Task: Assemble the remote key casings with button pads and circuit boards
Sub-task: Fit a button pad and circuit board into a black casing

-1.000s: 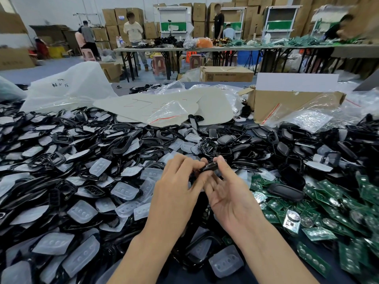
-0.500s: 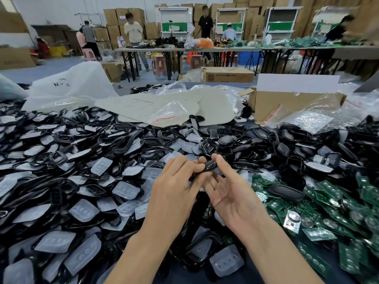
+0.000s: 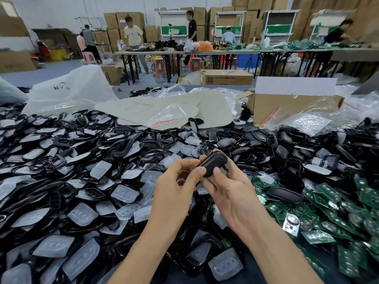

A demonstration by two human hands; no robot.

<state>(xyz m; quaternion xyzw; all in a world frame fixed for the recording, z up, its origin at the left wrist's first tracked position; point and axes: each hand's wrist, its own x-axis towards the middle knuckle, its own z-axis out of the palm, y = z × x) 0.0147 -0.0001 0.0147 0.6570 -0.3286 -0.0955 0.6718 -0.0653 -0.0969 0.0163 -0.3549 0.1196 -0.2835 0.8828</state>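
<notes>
Cardboard boxes line a busy workshop behind a tabletop heaped with black casing shells, translucent button pads and, at right, green circuit boards. Above the middle of the pile, a person's left hand and right hand together grip one dark key casing, left fingers pinching its near end, right thumb pressed on its face. Whether its halves sit fully closed cannot be told.

Both forearms are shown bare up to the lower edge. The left hand and right hand are likewise bare, with nails kept short.
</notes>
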